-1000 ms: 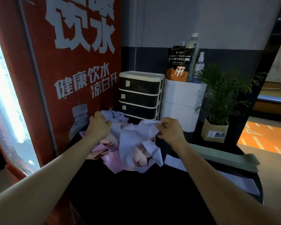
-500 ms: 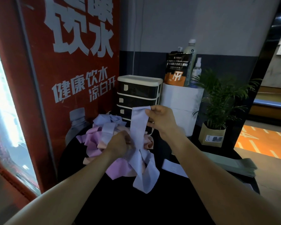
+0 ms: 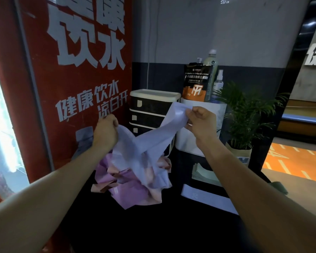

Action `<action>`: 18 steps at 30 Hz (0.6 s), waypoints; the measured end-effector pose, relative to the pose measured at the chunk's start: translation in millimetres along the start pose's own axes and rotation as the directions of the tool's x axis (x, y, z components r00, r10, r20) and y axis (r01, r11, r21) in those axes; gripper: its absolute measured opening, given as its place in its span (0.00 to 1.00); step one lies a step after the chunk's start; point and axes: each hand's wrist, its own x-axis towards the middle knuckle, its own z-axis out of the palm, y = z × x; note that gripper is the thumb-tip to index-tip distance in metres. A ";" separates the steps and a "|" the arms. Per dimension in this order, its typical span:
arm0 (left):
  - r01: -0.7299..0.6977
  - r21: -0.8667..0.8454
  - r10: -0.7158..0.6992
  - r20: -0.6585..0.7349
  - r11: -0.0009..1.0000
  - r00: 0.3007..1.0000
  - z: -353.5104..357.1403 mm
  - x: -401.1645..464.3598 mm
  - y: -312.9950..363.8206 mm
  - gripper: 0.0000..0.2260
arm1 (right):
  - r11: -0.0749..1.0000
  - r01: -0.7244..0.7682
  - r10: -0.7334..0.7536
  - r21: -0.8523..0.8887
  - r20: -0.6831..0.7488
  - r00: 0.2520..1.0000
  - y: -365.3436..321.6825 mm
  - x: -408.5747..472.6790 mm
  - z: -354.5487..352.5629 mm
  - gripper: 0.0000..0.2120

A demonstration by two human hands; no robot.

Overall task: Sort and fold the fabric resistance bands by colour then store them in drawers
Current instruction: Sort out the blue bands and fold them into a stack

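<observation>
A lavender fabric band (image 3: 153,143) hangs in the air between my hands, above a tangled pile of pink and peach bands (image 3: 128,181) on the black table (image 3: 153,225). My left hand (image 3: 105,131) grips one end of the lavender band. My right hand (image 3: 201,123) pinches the other end, held higher, in front of the small drawer unit (image 3: 150,114). The unit has dark drawers and a cream top; its drawers are closed. A folded lavender band (image 3: 206,199) lies flat on the table at the right, with folded green bands (image 3: 204,173) behind it.
A white box (image 3: 195,139) stands right of the drawers, carrying a black and orange pouch (image 3: 197,83) and bottles (image 3: 211,73). A potted plant (image 3: 244,125) is at the far right. A red water dispenser panel (image 3: 71,79) closes the left side.
Both hands have risen and spread apart, lifting the lavender band out of the pile and stretching it between them. The left hand moved from the pile up to the left.
</observation>
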 end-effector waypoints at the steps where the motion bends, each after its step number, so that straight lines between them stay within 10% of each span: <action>1: 0.010 0.008 -0.010 -0.027 1.000 1.000 -3.2 5.9 3.2 0.09 | 1.000 0.011 -0.011 -0.007 -0.006 1.000 -1.4 2.5 -2.3 0.07; 9: -0.039 -0.082 0.059 0.259 0.996 0.964 21.2 -2.3 35.8 0.07 | 0.998 -0.058 0.060 -0.033 0.083 0.995 5.8 -4.3 -8.9 0.10; 14: -0.178 -0.544 0.311 0.161 0.820 0.937 13.1 -34.4 100.6 0.09 | 0.990 -0.136 0.138 -0.036 0.075 0.988 7.5 -9.9 -10.7 0.10; 18: -0.299 -0.509 0.442 0.184 0.807 0.878 13.5 -40.1 130.8 0.24 | 0.990 -0.112 0.091 0.087 0.212 0.973 -11.8 -17.0 -12.1 0.14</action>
